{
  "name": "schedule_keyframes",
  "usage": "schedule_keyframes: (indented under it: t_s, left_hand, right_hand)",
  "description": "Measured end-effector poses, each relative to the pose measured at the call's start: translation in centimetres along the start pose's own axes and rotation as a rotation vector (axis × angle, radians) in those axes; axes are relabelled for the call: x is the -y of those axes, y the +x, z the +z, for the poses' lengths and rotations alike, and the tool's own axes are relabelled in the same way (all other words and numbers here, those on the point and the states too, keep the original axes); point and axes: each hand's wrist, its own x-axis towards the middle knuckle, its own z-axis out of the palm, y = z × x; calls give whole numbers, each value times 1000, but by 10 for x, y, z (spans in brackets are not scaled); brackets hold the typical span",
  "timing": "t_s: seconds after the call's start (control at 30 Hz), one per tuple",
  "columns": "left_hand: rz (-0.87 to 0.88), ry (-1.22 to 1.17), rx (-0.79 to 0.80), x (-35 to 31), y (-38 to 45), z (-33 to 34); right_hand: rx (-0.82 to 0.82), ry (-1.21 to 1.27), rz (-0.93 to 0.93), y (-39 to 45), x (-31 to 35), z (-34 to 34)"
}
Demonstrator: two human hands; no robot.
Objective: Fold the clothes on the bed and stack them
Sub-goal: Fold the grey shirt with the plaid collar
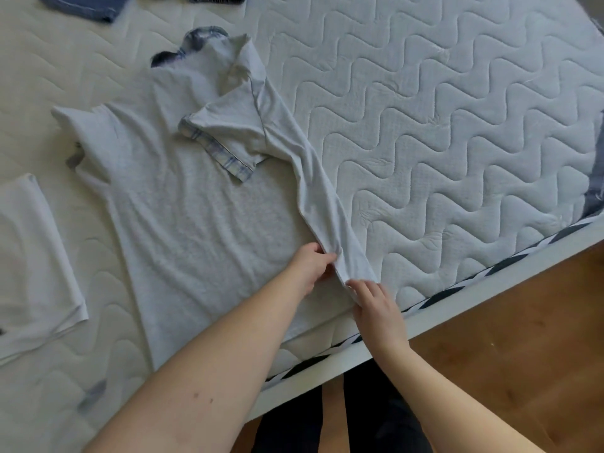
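Observation:
A light grey T-shirt (pixel 183 217) with blue-checked sleeve cuffs and collar lies spread on the quilted mattress (pixel 457 125). Its right side is folded over toward the middle, and that sleeve lies across the chest. My left hand (pixel 310 263) pinches the folded edge near the hem. My right hand (pixel 376 305) grips the hem corner just beside it, close to the bed's front edge.
A folded white garment (pixel 32 263) lies at the left. Dark blue denim clothes (pixel 88 6) sit at the far top left. The bed's white frame (pixel 490 289) runs diagonally, with wooden floor (pixel 523 354) beyond and my dark-trousered legs below.

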Motion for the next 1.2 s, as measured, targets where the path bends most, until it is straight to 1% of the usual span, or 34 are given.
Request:
schedule_keyframes:
  t_s: [0.03, 0.1, 0.2, 0.27, 0.37, 0.4, 0.43, 0.5, 0.57, 0.6, 0.7, 0.77, 0.83, 0.93, 1.03, 1.1, 1.2]
  left_hand:
    - [-15, 0, -17, 5, -4, -4]
    - [-24, -32, -64, 9, -9, -12]
    - [13, -9, -129, 13, -12, -16]
    - [4, -25, -109, 23, -7, -16]
    - [-73, -22, 63, 39, -12, -5]
    - [-90, 13, 99, 50, -11, -1]
    - [-75, 60, 92, 61, -12, 4]
    - [-9, 101, 5, 74, -16, 12]
    - [38, 97, -107, 78, -18, 15]
    - [50, 84, -142, 79, -19, 15]
    - [89, 36, -198, 77, -23, 18]
    - [137, 14, -226, 73, -27, 19]
    - [135, -25, -225, 71, -31, 17]
    - [134, -38, -194, 73, -34, 14]
    - [183, -22, -228, 74, -35, 11]
    - [208, -4, -248, 75, -35, 10]
    - [227, 110, -294, 76, -35, 13]
  right_hand:
    - [-1, -1, 21, -6, 1, 0]
    - [19, -37, 139, -14, -4, -1]
    - [124, -110, 313, -17, -17, 0]
    - [188, -86, 366, -13, -26, 5]
    - [132, -47, 327, -3, -37, 12]
    - [95, -31, 308, 0, -41, 13]
    - [79, 0, 305, 2, -43, 13]
    - [45, 127, 335, 5, -48, 11]
    - [73, 243, 378, 6, -50, 6]
    - [83, 280, 367, 6, -51, 5]
    - [130, 456, 371, 6, -50, 4]
    - [138, 590, 421, 7, -47, 6]
    - [129, 698, 483, 7, -44, 10]
    - [111, 681, 545, 10, -39, 16]
    - [64, 658, 645, 10, -38, 16]
    - [42, 614, 628, 5, -41, 17]
    - [41, 580, 579, -4, -45, 18]
